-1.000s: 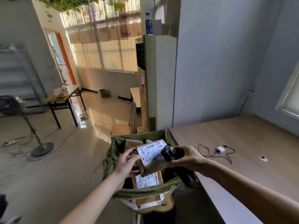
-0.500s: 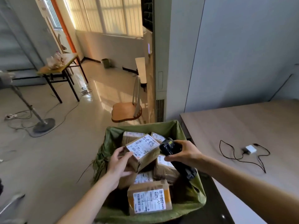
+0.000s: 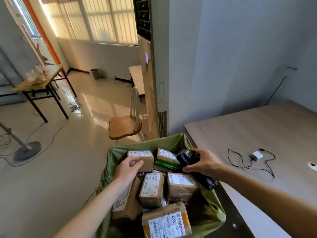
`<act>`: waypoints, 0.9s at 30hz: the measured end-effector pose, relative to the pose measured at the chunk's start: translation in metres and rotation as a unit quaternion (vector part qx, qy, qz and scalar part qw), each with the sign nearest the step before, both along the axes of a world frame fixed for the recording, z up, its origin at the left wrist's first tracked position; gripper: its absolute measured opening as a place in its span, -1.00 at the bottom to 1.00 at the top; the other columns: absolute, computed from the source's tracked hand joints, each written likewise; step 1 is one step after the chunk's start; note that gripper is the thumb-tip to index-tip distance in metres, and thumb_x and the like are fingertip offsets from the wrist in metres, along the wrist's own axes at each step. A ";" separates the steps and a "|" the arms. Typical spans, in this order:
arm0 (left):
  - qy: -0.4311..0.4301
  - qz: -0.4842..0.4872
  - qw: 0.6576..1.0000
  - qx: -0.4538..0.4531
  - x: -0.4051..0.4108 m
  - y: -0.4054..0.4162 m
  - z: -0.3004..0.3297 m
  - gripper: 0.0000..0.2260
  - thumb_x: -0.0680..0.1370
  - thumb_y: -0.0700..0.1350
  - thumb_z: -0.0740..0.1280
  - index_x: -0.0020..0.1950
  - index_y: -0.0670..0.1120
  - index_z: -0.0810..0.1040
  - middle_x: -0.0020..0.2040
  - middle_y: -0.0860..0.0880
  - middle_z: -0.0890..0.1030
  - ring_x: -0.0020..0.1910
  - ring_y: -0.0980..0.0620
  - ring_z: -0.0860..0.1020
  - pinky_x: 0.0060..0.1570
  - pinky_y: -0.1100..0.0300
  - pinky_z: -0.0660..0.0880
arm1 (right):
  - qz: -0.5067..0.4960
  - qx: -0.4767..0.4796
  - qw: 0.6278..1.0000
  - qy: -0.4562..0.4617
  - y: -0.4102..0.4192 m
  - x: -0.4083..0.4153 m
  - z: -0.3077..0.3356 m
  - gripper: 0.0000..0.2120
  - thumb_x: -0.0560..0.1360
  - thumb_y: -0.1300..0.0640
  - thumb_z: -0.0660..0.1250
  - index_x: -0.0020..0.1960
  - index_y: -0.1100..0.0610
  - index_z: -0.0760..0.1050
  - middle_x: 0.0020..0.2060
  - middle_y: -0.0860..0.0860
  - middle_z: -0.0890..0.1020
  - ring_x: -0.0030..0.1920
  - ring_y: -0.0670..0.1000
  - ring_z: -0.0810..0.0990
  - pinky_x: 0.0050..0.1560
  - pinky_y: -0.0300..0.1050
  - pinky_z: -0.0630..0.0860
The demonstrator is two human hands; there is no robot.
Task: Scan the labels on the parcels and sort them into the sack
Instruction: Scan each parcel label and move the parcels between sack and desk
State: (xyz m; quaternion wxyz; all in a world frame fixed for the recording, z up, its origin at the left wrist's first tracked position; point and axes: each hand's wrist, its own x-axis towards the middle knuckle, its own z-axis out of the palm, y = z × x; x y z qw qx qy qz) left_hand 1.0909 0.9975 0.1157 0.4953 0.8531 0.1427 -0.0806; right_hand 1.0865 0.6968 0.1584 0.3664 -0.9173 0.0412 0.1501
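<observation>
One brown cardboard parcel marked 5288 [image 3: 151,189] is now lying in the green fabric sack [image 3: 211,212], scanned; your left hand [image 3: 127,169] is hanging relaxed, empty, right hand [image 3: 204,163] gripping the black handheld scanner [image 3: 187,158].

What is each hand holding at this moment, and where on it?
The right hand grips the black scanner around its body, just behind the head. The left hand holds nothing, fingers loosely curled above the parcels.

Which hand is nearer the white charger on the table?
Right. The right hand, gripping the scanner at the sack's right edge, sits beside the table; the left hand is farther left over the parcels, away from the charger.
</observation>
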 end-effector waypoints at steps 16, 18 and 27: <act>-0.146 -0.376 0.912 -0.072 -0.069 -0.229 0.168 -0.39 0.48 0.31 0.39 0.46 0.08 0.46 0.45 0.01 0.47 0.43 -0.03 0.43 0.43 -0.05 0.38 | -0.316 -0.133 0.936 -0.077 -0.158 -0.277 0.172 -0.25 0.12 -0.25 0.64 0.27 -0.11 0.59 -0.02 -0.11 0.71 -0.03 -0.06 0.68 0.05 -0.09 0.65; -0.165 -0.424 0.887 -0.077 -0.106 -0.276 0.188 -0.44 0.51 0.24 0.40 0.45 0.06 0.47 0.45 -0.01 0.47 0.41 -0.02 0.43 0.41 -0.01 0.39 | -0.378 -0.145 0.911 -0.082 -0.185 -0.336 0.187 -0.19 0.00 -0.33 0.56 0.23 -0.13 0.59 -0.02 -0.13 0.70 -0.02 -0.04 0.67 0.08 -0.07 0.64; -0.246 -0.624 0.741 -0.030 -0.333 -0.472 0.237 -0.45 0.54 0.15 0.41 0.47 -0.02 0.46 0.47 -0.03 0.47 0.44 -0.01 0.42 0.43 0.13 0.32 | -0.587 -0.187 0.787 -0.039 -0.264 -0.650 0.227 -0.19 -0.03 -0.35 0.52 0.21 -0.20 0.60 -0.06 -0.19 0.71 -0.06 -0.08 0.69 0.03 -0.09 0.66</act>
